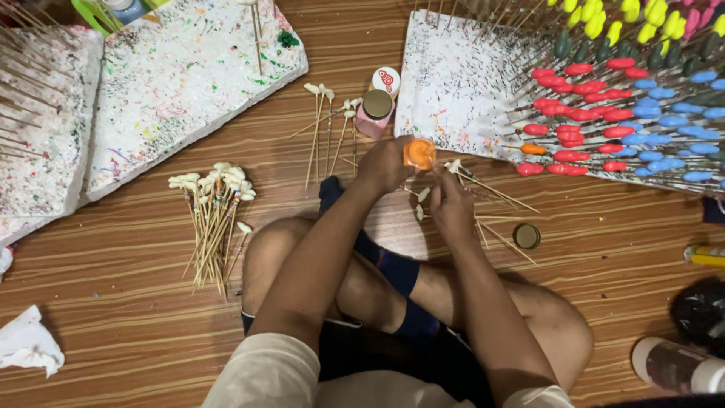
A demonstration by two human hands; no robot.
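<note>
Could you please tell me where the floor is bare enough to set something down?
Bare wooden floor lies between the stick bundle, the crumpled tissue and the left knee. Another patch sits between the gold lid and yellow tube. It is crowded around both hands, left hand and right hand.

Orange paint pot (pixel 419 153), pink bottle (pixel 373 117) with gold cap, paint-speckled white foam boards (pixel 181 83), striped brown floor (pixel 136 332).
</note>
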